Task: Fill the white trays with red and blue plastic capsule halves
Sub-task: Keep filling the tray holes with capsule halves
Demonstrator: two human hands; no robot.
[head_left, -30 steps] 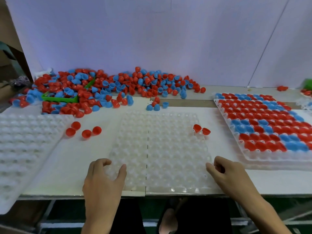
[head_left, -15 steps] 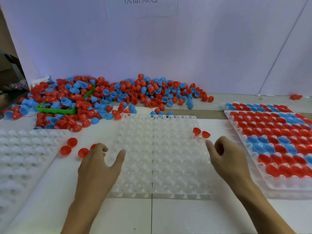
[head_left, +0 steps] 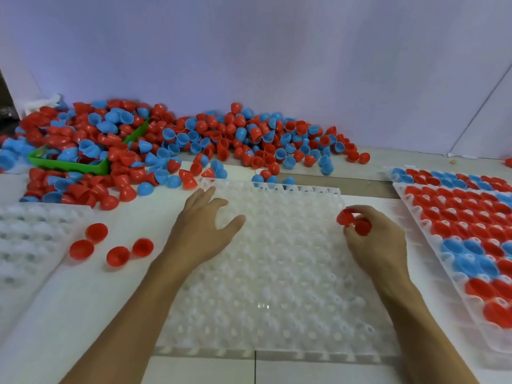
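Note:
An empty white dimpled tray (head_left: 277, 273) lies in front of me. My right hand (head_left: 376, 242) is at its far right edge, fingers curled round two red capsule halves (head_left: 354, 221). My left hand (head_left: 205, 228) hovers over the tray's far left part, fingers spread and holding nothing. A big heap of red and blue capsule halves (head_left: 221, 137) stretches along the back wall. Several loose red halves (head_left: 110, 245) lie on the table left of the tray.
A filled tray of red and blue halves (head_left: 471, 231) sits at the right. Another empty white tray (head_left: 30, 239) is at the left edge. A green bin (head_left: 69, 164), half buried, stands in the heap at back left.
My right hand moved forward and took hold of the two red halves at the tray's far right. My left hand moved forward and right over the tray. The camera view came closer.

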